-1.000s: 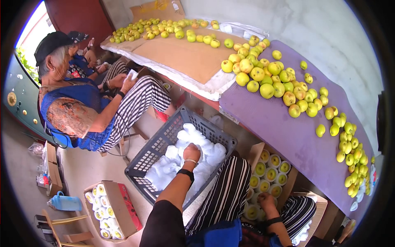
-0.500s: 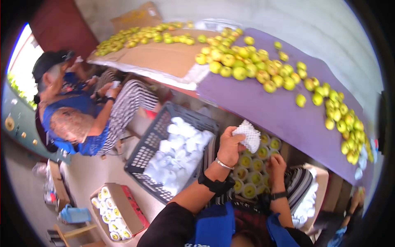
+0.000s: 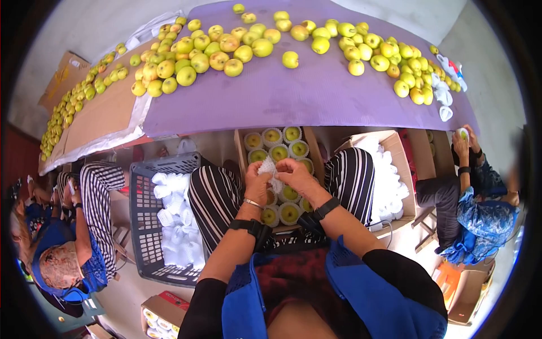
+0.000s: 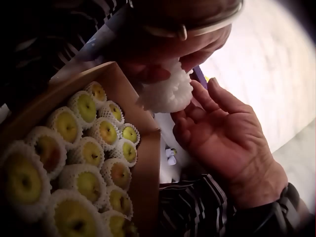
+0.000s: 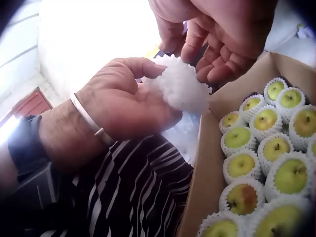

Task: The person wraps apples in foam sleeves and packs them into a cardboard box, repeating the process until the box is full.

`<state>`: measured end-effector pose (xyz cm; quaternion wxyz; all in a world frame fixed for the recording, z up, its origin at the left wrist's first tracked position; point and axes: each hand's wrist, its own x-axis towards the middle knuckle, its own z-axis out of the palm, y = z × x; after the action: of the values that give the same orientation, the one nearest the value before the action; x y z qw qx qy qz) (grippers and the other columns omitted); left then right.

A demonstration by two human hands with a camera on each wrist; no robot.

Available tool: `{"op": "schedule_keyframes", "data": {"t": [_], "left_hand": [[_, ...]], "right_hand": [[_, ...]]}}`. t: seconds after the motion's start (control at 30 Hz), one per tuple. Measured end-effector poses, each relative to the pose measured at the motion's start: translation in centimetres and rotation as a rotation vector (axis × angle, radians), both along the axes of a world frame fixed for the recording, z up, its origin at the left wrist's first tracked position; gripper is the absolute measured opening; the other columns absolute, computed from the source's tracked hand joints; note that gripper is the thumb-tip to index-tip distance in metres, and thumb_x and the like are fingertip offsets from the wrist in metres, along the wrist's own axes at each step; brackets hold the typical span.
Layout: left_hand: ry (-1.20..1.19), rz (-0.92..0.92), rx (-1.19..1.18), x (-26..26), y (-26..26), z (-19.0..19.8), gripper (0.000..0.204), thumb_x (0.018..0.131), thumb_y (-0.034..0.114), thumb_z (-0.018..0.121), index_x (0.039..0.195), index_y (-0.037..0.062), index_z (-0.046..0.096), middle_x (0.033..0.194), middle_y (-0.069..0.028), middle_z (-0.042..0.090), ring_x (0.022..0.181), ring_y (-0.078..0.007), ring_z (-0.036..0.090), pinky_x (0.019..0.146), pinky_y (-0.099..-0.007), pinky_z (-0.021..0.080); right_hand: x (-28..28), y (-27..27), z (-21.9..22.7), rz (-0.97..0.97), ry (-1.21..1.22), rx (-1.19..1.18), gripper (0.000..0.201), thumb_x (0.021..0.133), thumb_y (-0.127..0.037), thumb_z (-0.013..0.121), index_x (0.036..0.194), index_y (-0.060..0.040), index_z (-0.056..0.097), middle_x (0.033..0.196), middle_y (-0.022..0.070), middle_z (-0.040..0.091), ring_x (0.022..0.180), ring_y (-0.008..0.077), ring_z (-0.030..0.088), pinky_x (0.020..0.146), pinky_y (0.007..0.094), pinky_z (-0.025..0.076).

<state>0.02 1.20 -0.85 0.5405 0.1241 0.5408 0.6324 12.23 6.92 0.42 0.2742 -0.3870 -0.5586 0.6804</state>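
In the head view my left hand (image 3: 257, 186), with a bracelet at its wrist, holds a white foam net (image 3: 267, 167) above a cardboard box of net-wrapped apples (image 3: 289, 212). Its thumb and fingers pinch the net (image 4: 170, 91) in the left wrist view. My right hand (image 3: 299, 176) is at the net's other side. Seen in the right wrist view, the fingertips of my right hand (image 5: 222, 37) touch the frilled edge of the net (image 5: 185, 89), while my left hand (image 5: 126, 98) cups it from below. Whether anything is inside the net is hidden.
Loose apples (image 3: 217, 59) lie along the purple table (image 3: 226, 104). A dark crate of foam nets (image 3: 151, 248) stands at the left, and a carton of nets (image 3: 403, 175) at the right. People (image 3: 62, 260) sit on both sides.
The view has swung to the right. My left hand has taken a foam net out of the crate and carried it over the apple box; my right hand has come up to it.
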Motion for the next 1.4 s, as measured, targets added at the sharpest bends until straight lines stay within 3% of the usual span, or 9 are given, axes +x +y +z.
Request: {"op": "schedule_keyframes", "data": {"t": [0.33, 0.4, 0.53, 0.6, 0.73, 0.87, 0.93, 1.13, 1.4], "left_hand": [[-0.360, -0.240, 0.211, 0.1, -0.3, 1.1, 0.037, 0.067, -0.002, 0.052, 0.103, 0.0050, 0.044, 0.093, -0.0052, 0.054, 0.078, -0.0160, 0.054, 0.067, -0.0296, 0.045], [-0.175, -0.185, 0.120, 0.7, -0.4, 1.7, 0.028, 0.066, 0.002, 0.055, 0.093, 0.0038, 0.050, 0.084, -0.0024, 0.055, 0.070, -0.0140, 0.053, 0.060, -0.0268, 0.044], [0.232, -0.100, -0.098, 0.5, -0.3, 1.1, 0.017, 0.064, 0.005, 0.060, 0.079, 0.0049, 0.051, 0.071, -0.0025, 0.055, 0.059, -0.0167, 0.052, 0.054, -0.0285, 0.043], [1.076, 0.018, -0.127, 0.3, -0.2, 0.8, 0.016, 0.063, 0.008, 0.063, 0.069, 0.0043, 0.048, 0.058, -0.0065, 0.049, 0.050, -0.0202, 0.048, 0.050, -0.0309, 0.040], [1.152, -0.022, 0.016, 1.6, -0.7, 2.4, 0.023, 0.061, 0.012, 0.067, 0.067, 0.0034, 0.046, 0.056, -0.0071, 0.045, 0.049, -0.0141, 0.041, 0.048, -0.0270, 0.037], [0.995, -0.422, 0.166, 2.4, -1.1, 2.6, 0.029, 0.067, 0.024, 0.068, 0.071, 0.0038, 0.048, 0.057, -0.0063, 0.049, 0.052, -0.0154, 0.046, 0.050, -0.0266, 0.039], [0.195, -0.541, -0.182, 1.9, -0.7, 1.7, 0.041, 0.073, 0.045, 0.060, 0.072, 0.0054, 0.051, 0.061, -0.0067, 0.054, 0.056, -0.0167, 0.052, 0.053, -0.0281, 0.042], [-0.600, -0.518, -0.164, -0.1, -0.3, 1.4, 0.056, 0.077, 0.058, 0.043, 0.098, 0.0066, 0.053, 0.089, -0.0127, 0.057, 0.078, -0.0230, 0.055, 0.066, -0.0351, 0.044], [-0.615, -0.362, 0.050, 0.5, -0.7, 0.3, 0.039, 0.075, 0.026, 0.055, 0.110, 0.0097, 0.048, 0.100, -0.0083, 0.056, 0.086, -0.0229, 0.055, 0.069, -0.0365, 0.045]], "right_hand": [[1.1, 0.8, 0.6, -0.072, -0.340, 0.255, 0.022, 0.062, -0.010, 0.068, 0.073, -0.0026, 0.051, 0.066, 0.0045, 0.052, 0.061, 0.0116, 0.048, 0.054, 0.0268, 0.040], [1.2, 0.6, 1.4, -0.105, -0.361, 0.345, 0.019, 0.062, -0.008, 0.067, 0.070, -0.0032, 0.051, 0.063, 0.0038, 0.051, 0.059, 0.0103, 0.046, 0.053, 0.0258, 0.039], [1.0, 0.3, 1.9, -0.148, -0.464, 0.566, 0.018, 0.064, -0.009, 0.063, 0.075, -0.0039, 0.050, 0.068, 0.0129, 0.053, 0.062, 0.0266, 0.052, 0.055, 0.0330, 0.041], [0.8, 0.1, 2.0, -0.168, -0.533, 0.649, 0.014, 0.066, -0.008, 0.060, 0.075, -0.0043, 0.050, 0.070, 0.0148, 0.054, 0.064, 0.0307, 0.053, 0.056, 0.0349, 0.041], [0.9, 0.8, 0.9, -0.330, -0.636, 0.628, 0.012, 0.070, -0.003, 0.051, 0.081, -0.0034, 0.053, 0.076, 0.0193, 0.056, 0.072, 0.0357, 0.054, 0.062, 0.0380, 0.043], [1.2, 2.0, -1.5, -0.474, -0.387, 0.529, 0.022, 0.069, 0.000, 0.048, 0.090, -0.0029, 0.056, 0.078, 0.0212, 0.057, 0.073, 0.0329, 0.056, 0.066, 0.0351, 0.044], [1.1, 2.5, -3.1, -0.484, -0.263, 0.457, 0.023, 0.070, 0.001, 0.048, 0.092, -0.0020, 0.056, 0.078, 0.0187, 0.058, 0.071, 0.0285, 0.057, 0.066, 0.0330, 0.044], [0.6, 1.9, -2.2, -0.443, 0.204, 0.039, 0.023, 0.074, 0.003, 0.046, 0.095, 0.0017, 0.055, 0.082, 0.0072, 0.057, 0.072, 0.0123, 0.054, 0.065, 0.0242, 0.044], [0.5, 1.2, -0.9, -0.248, 0.099, 0.152, 0.022, 0.074, 0.001, 0.050, 0.095, 0.0016, 0.056, 0.080, 0.0083, 0.058, 0.071, 0.0112, 0.054, 0.063, 0.0233, 0.044]]}}
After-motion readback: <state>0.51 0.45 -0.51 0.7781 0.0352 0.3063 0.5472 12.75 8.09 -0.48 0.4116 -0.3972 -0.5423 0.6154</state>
